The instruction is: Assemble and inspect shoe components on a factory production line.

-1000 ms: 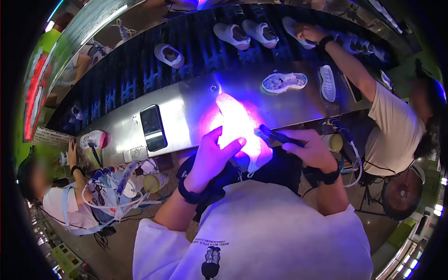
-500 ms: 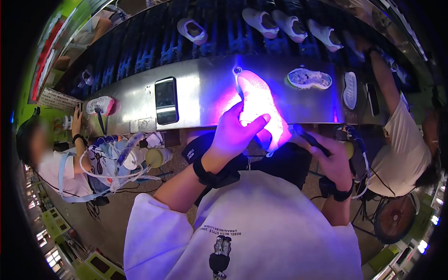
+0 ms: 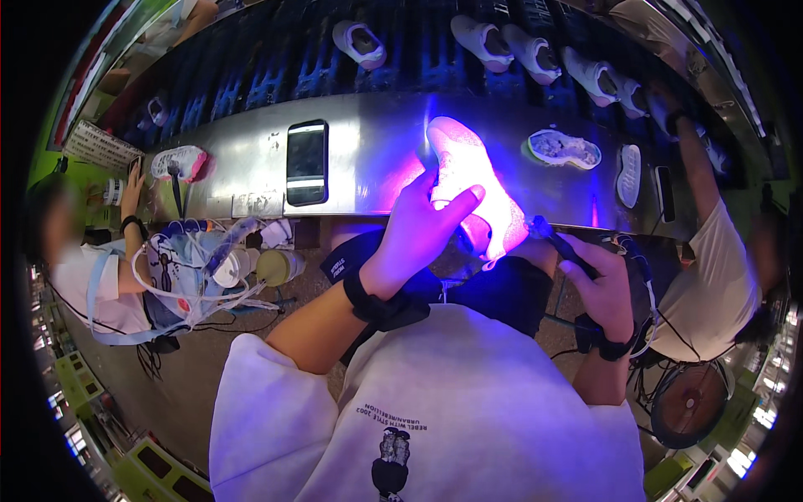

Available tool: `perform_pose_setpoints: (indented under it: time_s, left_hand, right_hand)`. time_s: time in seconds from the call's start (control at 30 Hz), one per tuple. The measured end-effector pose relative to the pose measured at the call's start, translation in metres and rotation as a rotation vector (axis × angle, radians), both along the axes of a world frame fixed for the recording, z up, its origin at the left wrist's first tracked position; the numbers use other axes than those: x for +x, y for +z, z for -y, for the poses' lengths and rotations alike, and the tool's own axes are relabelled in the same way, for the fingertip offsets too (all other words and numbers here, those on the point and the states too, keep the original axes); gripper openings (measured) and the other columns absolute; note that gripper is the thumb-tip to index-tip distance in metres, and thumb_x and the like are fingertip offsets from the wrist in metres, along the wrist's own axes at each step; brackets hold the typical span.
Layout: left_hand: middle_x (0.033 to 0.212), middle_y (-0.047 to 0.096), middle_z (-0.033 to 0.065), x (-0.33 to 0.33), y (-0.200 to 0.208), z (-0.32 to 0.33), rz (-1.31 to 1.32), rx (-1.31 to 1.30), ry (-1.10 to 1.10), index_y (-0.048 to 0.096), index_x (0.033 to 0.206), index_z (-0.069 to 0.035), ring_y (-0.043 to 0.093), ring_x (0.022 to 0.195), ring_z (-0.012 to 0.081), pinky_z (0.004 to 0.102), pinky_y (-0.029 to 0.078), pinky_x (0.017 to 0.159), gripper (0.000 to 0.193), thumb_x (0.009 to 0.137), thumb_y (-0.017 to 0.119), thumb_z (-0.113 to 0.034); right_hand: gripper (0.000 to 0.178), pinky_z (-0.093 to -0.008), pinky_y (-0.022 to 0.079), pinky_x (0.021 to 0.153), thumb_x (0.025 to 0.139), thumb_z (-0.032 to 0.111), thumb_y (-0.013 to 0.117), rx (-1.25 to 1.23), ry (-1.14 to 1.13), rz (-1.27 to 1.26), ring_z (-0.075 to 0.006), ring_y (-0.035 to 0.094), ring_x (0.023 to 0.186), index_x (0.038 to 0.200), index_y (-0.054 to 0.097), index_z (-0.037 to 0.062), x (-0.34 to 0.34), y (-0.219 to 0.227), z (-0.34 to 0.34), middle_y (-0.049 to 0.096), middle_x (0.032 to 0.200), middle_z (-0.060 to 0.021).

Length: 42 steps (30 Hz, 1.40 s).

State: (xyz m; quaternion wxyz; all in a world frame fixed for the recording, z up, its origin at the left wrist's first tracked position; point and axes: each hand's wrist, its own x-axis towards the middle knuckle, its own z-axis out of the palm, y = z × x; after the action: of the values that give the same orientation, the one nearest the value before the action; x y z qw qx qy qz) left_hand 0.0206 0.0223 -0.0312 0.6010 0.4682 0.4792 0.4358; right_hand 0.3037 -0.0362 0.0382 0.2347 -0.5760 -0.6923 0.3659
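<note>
A shoe upper (image 3: 467, 167) glows pink and white under a violet-blue light, its toe pointing away from me. My left hand (image 3: 418, 226) is closed around its near-left side, the thumb lying across the opening. In my right hand (image 3: 598, 280) is a brush with a black handle (image 3: 577, 255). Its bristle end is at the heel side of the shoe, and whether it touches is hard to tell in the glare. Beyond the shoe, to the right, lies a shoe sole (image 3: 565, 149) with a whitish coated inside. A second white sole (image 3: 629, 176) lies farther right.
A phone (image 3: 308, 163) lies on the metal bench (image 3: 355, 125). A dark roller conveyor (image 3: 418, 50) behind it carries several light shoes (image 3: 360, 44). Co-workers sit at both sides, one near a white-and-pink shoe piece (image 3: 179, 163) and a jar (image 3: 278, 267).
The view has shifted slightly. Shoes on the conveyor appear farther right, and another shows at the right end of the row. Both hands keep their holds, with the brush still by the heel.
</note>
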Motion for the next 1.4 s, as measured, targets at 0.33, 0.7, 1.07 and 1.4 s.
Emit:
perform_pose_setpoints:
  time_s: [0.33,0.7,1.07,1.4]
  left_hand:
    - [0.098,0.067,0.0042,-0.002,0.012,0.003,0.387,-0.357,0.027,0.058,0.122,-0.004,0.068,0.084,0.0134,0.0291,0.057,0.072,0.04,0.1,0.063,-0.037]
    - [0.094,0.064,0.0052,0.006,0.016,0.005,0.577,-0.587,0.056,0.059,0.117,-0.003,0.071,0.086,0.0185,0.0384,0.064,0.079,0.05,0.099,0.06,-0.05]
    - [0.121,0.054,0.0084,0.013,0.016,0.012,0.563,-0.628,-0.003,0.04,0.144,-0.009,0.07,0.093,0.0264,0.0468,0.065,0.081,0.06,0.102,0.056,-0.049]
    - [0.104,0.061,0.0119,0.01,0.024,0.016,0.594,-0.679,0.022,0.053,0.121,-0.002,0.07,0.085,0.0269,0.04,0.064,0.079,0.055,0.101,0.054,-0.053]
  right_hand:
    - [0.045,-0.0294,0.051,0.083,0.085,0.0,0.071,0.068,-0.01,0.07,-0.0174,0.066,0.086,0.129,0.067,0.0045,-0.016,0.018,-0.019,0.072,0.097,-0.013]
    - [0.046,-0.033,0.047,0.066,0.083,0.003,0.072,0.194,0.068,0.221,-0.0236,0.059,0.068,0.129,0.068,0.0101,-0.013,0.035,-0.032,0.061,0.078,-0.0121]
    - [0.042,-0.0329,0.045,0.062,0.085,0.006,0.072,0.254,0.035,0.219,-0.0235,0.057,0.065,0.127,0.069,0.0095,-0.01,0.044,-0.04,0.058,0.075,-0.0107]
    - [0.043,-0.0323,0.045,0.062,0.084,0.005,0.073,0.279,0.078,0.215,-0.0224,0.056,0.065,0.127,0.07,0.01,-0.014,0.043,-0.036,0.059,0.075,-0.0099]
